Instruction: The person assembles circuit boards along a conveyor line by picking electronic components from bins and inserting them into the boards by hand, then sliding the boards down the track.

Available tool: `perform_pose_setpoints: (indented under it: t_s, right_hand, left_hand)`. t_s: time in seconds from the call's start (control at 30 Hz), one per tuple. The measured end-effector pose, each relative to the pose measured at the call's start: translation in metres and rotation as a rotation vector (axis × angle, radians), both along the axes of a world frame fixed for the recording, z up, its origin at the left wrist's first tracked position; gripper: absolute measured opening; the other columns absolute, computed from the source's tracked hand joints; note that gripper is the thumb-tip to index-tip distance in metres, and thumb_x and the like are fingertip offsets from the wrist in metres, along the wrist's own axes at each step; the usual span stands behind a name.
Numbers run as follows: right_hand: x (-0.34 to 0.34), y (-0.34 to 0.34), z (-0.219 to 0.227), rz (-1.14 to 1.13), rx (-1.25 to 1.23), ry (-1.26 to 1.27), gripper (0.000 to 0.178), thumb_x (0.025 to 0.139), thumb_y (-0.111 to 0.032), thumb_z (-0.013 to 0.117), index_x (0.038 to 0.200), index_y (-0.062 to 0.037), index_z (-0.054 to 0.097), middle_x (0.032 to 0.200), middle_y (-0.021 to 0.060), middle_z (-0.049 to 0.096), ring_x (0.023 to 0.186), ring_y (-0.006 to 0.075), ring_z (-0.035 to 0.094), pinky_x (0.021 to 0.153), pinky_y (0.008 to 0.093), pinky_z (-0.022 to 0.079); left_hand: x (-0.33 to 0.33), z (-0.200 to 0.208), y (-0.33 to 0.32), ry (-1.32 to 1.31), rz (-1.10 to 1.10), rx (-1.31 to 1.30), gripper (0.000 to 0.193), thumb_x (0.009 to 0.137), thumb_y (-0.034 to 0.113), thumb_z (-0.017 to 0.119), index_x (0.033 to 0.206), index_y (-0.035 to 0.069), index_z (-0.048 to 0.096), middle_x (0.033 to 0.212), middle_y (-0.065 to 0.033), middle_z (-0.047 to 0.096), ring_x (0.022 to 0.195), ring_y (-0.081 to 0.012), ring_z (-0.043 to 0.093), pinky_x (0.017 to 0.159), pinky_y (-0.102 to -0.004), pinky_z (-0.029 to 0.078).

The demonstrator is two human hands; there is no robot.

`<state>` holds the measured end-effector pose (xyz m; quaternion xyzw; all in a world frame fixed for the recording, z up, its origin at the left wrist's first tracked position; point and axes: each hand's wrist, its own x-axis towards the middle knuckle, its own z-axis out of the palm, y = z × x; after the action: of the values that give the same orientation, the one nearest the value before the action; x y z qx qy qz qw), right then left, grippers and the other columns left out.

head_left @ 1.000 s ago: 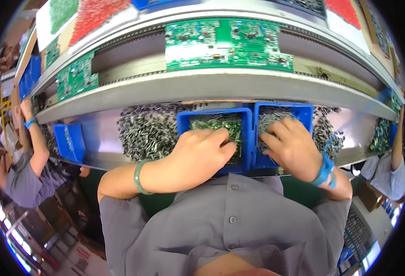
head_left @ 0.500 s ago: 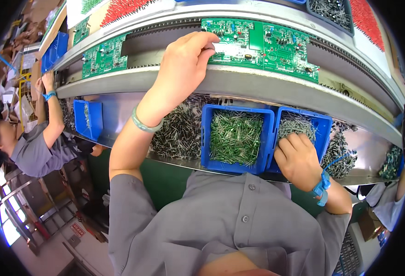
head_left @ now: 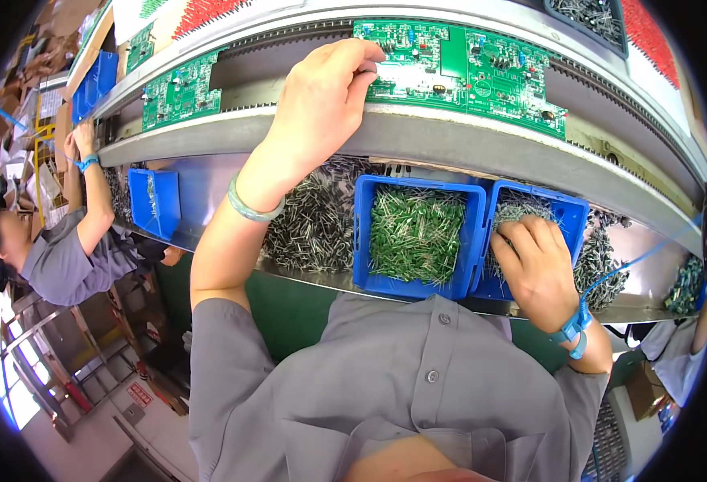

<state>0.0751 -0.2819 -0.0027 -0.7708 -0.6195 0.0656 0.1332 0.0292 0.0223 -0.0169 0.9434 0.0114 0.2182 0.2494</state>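
My left hand (head_left: 321, 100) is over the left edge of a populated green circuit board (head_left: 506, 88) on the conveyor. Its thumb and forefinger are pinched at the board, and whatever is between them is too small to make out. My right hand (head_left: 540, 269) reaches into the right blue bin (head_left: 581, 229), fingers curled down among pale small leaded parts (head_left: 522, 207); the fingertips are partly hidden. Just left of it stands another blue bin (head_left: 362, 241), filled with green leaded components (head_left: 416, 233).
Loose dark leaded parts (head_left: 313, 225) lie left of the bins, more parts (head_left: 600, 265) to the right. A metal rail (head_left: 450, 132) runs between bins and boards. Another circuit board (head_left: 180, 92) sits farther left, near a co-worker (head_left: 72, 249). A blue cord (head_left: 643, 255) trails from my right wristband.
My right hand has shifted slightly right within the bin, with its fingers a little more extended. My left hand stays pinched at the board's left edge.
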Motion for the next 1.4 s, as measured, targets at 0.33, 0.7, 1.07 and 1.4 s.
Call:
perform_pose_setpoints:
  t_s: [0.33,0.7,1.07,1.4]
  right_hand:
    - [0.0014,0.0015,0.0016,-0.08,0.017,-0.008,0.034,0.068,-0.009,0.057,0.1,0.0019,0.061,0.1,0.0112,0.057,0.091,0.0271,0.055,0.079,0.0371,0.045]
    - [0.0053,0.0004,0.0017,-0.052,-0.055,-0.102,0.033,0.068,-0.009,0.058,0.099,0.0009,0.062,0.097,0.0091,0.057,0.089,0.0243,0.055,0.075,0.0348,0.044]
    - [0.0023,0.0042,0.0018,-0.056,-0.119,-0.222,0.027,0.067,-0.009,0.059,0.091,0.0013,0.061,0.091,0.0105,0.056,0.084,0.0243,0.054,0.069,0.0345,0.044]
    - [0.006,0.0044,0.0015,-0.083,-0.083,-0.169,0.02,0.066,-0.007,0.059,0.085,-0.0008,0.059,0.086,0.0088,0.053,0.077,0.023,0.052,0.065,0.0327,0.044]
  left_hand:
    - [0.0014,0.001,-0.0007,-0.015,0.002,0.045,0.021,0.077,-0.004,0.066,0.097,0.001,0.061,0.084,-0.011,0.068,0.079,-0.0197,0.067,0.072,-0.0284,0.053]
    - [0.0017,0.0014,-0.0009,0.002,-0.019,0.028,0.022,0.077,-0.006,0.065,0.097,0.0,0.061,0.086,-0.012,0.067,0.081,-0.021,0.068,0.073,-0.0291,0.053]
    - [0.0004,-0.0001,-0.0003,0.014,-0.028,0.03,0.021,0.077,-0.007,0.064,0.097,-0.001,0.06,0.089,-0.0125,0.066,0.08,-0.0221,0.067,0.072,-0.0298,0.053]
    - [0.0028,0.0015,0.0,0.004,-0.052,0.057,0.021,0.077,-0.007,0.063,0.097,-0.001,0.06,0.088,-0.0128,0.066,0.081,-0.0231,0.067,0.072,-0.0302,0.053]
